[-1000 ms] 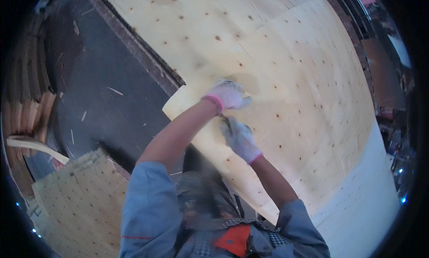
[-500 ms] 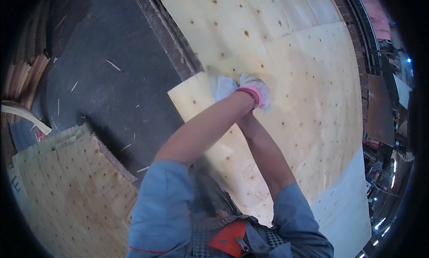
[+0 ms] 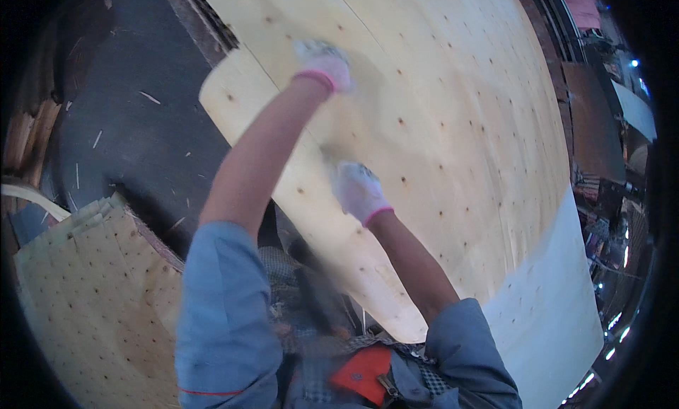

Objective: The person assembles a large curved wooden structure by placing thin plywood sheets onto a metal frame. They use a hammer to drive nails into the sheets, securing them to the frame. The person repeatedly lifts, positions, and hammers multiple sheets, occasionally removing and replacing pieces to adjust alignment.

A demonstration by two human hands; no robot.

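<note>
Both of my hands wear whitish gloves with pink cuffs. My left hand (image 3: 325, 64) reaches farther out and rests on a large pale knotty veneer sheet (image 3: 453, 126), near its seam with a narrow veneer strip (image 3: 300, 189). Nearer to me, my right hand (image 3: 359, 191) lies flat along that seam, its fingers slightly blurred. The strip runs down the sheet's left side toward my body, and its far end sticks out over a dark surface. Neither hand shows anything gripped; the fingers look laid out on the wood.
A stack of knotty veneer pieces (image 3: 99, 296) stands at the lower left. Wood splinters lie on the dark surface (image 3: 141, 140) beyond it. Curved veneer offcuts (image 3: 32, 189) sit at the far left. A paler sheet (image 3: 544, 310) shows at lower right, and a brown board (image 3: 594, 122) beyond.
My hands were close together with the forearms crossed; now they are apart. The left has moved farther out and left, the right nearer to me. The strip's far end has shifted outward.
</note>
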